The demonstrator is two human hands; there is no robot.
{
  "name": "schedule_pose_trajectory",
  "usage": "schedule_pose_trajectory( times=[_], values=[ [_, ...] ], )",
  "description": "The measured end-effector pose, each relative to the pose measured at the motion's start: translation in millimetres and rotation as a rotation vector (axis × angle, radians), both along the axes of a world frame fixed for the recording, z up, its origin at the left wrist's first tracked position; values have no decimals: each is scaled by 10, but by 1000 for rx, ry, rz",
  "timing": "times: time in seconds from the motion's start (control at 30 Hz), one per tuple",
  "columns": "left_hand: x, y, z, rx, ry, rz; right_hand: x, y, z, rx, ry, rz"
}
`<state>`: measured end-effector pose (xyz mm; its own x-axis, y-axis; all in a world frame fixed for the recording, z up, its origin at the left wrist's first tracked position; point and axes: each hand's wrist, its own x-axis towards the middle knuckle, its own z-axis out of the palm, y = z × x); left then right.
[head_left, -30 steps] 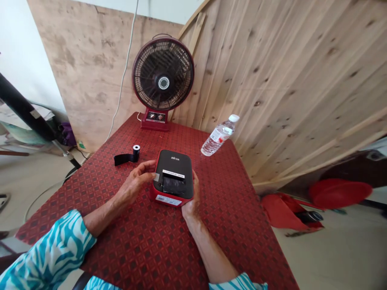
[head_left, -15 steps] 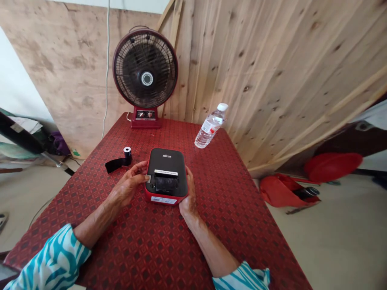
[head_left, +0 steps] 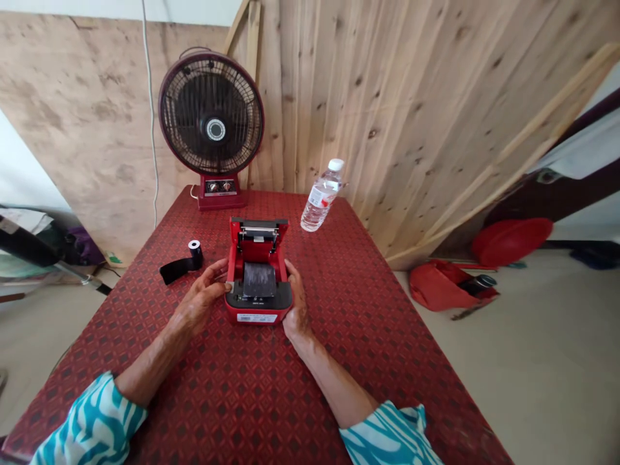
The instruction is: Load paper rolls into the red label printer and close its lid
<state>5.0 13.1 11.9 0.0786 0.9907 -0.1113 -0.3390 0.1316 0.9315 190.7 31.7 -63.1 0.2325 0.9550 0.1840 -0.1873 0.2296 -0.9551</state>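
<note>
A red and black label printer [head_left: 259, 300] rests on the table with its lid [head_left: 259, 229] raised, showing the red inside and a dark strip of paper [head_left: 259, 280] lying over the front. My left hand [head_left: 203, 294] grips the printer's left side, the thumb pressed on a grey tab at the front left corner. Along the right side my right hand [head_left: 296, 307] is wrapped, its fingers partly hidden behind the body. To the left, apart from my hand, stands a small black roll [head_left: 196, 256] with a white core, its loose end trailing on the tabletop.
The table [head_left: 310, 400] has a red patterned cover. At the back stands a dark red fan [head_left: 216, 129] against the wooden wall. A clear water bottle [head_left: 320, 200] is back right. On the floor to the right lies a red bag [head_left: 431, 287] near a red round thing [head_left: 513, 240].
The printer's lid has swung up from closed to open, uncovering the inside. Both hands keep their hold on its sides. The view has shifted slightly to the right.
</note>
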Motion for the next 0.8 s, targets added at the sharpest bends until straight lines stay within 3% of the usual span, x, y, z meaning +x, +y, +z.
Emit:
schedule_pose_trajectory(
  times=[0.17,0.3,0.4,0.53,0.67,0.8],
  values=[
    [-69,-3,114,70,157,34,-6,21,39,19,-10,-1],
    [-80,183,333,301,508,31,-13,30,82,8,-7,5],
    [34,458,478,484,863,-158,-10,34,113,25,-8,14],
    [245,793,556,530,1362,-510,-9,38,137,33,9,28],
    [366,939,569,505,1510,-674,-16,52,139,62,14,35],
    [415,937,611,504,1577,-771,-12,63,138,73,19,27]
  ],
)
